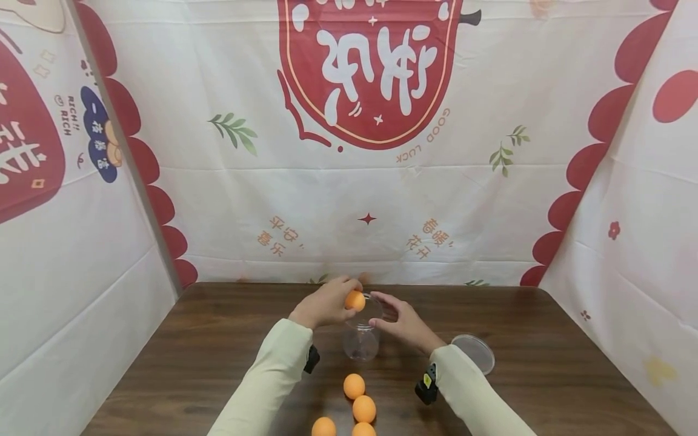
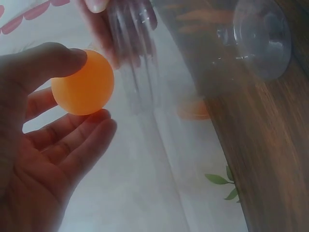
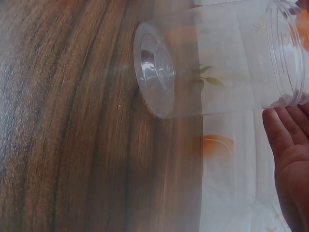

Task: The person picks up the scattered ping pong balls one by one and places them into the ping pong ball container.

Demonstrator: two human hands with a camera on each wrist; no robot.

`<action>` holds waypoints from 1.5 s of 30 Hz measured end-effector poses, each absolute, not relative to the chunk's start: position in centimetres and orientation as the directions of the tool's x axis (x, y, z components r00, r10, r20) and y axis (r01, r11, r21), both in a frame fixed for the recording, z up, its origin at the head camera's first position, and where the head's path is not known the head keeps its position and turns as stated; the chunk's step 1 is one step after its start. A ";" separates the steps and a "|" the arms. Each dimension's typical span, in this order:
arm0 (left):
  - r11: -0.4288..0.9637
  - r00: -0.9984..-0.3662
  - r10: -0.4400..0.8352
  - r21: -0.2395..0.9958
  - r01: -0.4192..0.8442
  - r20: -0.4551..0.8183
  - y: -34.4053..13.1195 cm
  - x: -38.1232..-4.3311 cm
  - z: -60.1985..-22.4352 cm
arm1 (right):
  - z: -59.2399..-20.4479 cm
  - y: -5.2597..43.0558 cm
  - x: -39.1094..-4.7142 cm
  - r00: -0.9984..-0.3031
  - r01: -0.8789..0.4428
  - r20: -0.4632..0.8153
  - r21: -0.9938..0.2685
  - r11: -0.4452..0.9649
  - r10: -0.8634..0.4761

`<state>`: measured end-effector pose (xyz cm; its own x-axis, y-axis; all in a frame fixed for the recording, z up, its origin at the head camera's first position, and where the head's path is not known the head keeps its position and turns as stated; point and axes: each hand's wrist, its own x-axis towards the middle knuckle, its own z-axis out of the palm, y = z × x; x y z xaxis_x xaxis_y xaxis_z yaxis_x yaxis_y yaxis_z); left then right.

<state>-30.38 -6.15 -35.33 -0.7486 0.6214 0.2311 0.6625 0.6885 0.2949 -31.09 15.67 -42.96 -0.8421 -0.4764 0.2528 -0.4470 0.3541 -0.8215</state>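
An orange ping-pong ball (image 1: 355, 301) is pinched between the thumb and fingers of my left hand (image 1: 327, 303), right by the mouth of a clear plastic jar (image 1: 361, 345). The jar stands upright on the table, and its threaded rim (image 2: 135, 53) shows beside the ball in the left wrist view. With thumb and fingers spread around that rim, my right hand (image 1: 406, 327) holds the jar from the right side. Through its clear wall no ball shows inside; the round base (image 3: 154, 70) rests on the wood.
Nearer the front lie several loose orange ping-pong balls (image 1: 364, 409). A clear round lid (image 1: 474, 353) lies on the brown wooden table (image 1: 218, 345) by my right forearm. Printed white cloth (image 1: 338, 194) hangs behind the table and at both sides.
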 end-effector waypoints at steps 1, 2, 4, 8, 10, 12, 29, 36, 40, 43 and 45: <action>0.693 -0.754 0.619 0.298 0.656 0.221 -6.1 -30.4 -35.4 | -43.0 15.6 -31.1 -0.841 -0.446 0.251 -0.824 0.350 -0.479; 0.699 -0.761 0.614 0.301 0.648 0.212 -6.0 -30.5 -35.5 | -42.9 15.6 -31.0 -0.840 -0.446 0.251 -0.825 0.348 -0.481; 0.710 -0.771 0.607 0.304 0.636 0.195 -5.9 -30.5 -35.7 | -42.9 15.5 -31.0 -0.842 -0.441 0.250 -0.829 0.343 -0.478; 0.721 -0.781 0.599 0.306 0.622 0.176 -5.8 -30.5 -35.7 | -42.9 15.5 -31.0 -0.842 -0.447 0.253 -0.823 0.351 -0.477; 0.722 -0.782 0.599 0.303 0.621 0.174 -5.9 -30.5 -35.7 | -42.9 15.6 -31.0 -0.842 -0.447 0.252 -0.822 0.353 -0.477; 0.724 -0.782 0.599 0.303 0.620 0.172 -5.9 -30.5 -35.8 | -42.8 15.6 -31.0 -0.842 -0.445 0.249 -0.822 0.355 -0.479; 0.747 -0.760 0.625 0.145 0.648 0.175 -5.6 -30.4 -35.8 | -42.9 15.6 -31.1 -0.843 -0.446 0.250 -0.821 0.357 -0.477; 0.781 -0.786 0.601 0.102 0.616 0.147 -5.5 -30.3 -35.6 | -42.9 15.5 -31.1 -0.845 -0.443 0.250 -0.823 0.356 -0.473; 0.785 -0.790 0.596 0.104 0.611 0.145 -5.5 -30.3 -35.6 | -42.9 15.5 -31.1 -0.846 -0.438 0.248 -0.829 0.349 -0.472; 0.784 -0.788 0.597 0.097 0.613 0.150 -5.5 -30.4 -35.8 | -42.9 15.5 -31.1 -0.844 -0.444 0.252 -0.823 0.355 -0.473; 0.781 -0.785 0.600 0.097 0.616 0.152 -5.6 -30.4 -35.8 | -42.9 15.5 -31.1 -0.847 -0.441 0.251 -0.824 0.355 -0.469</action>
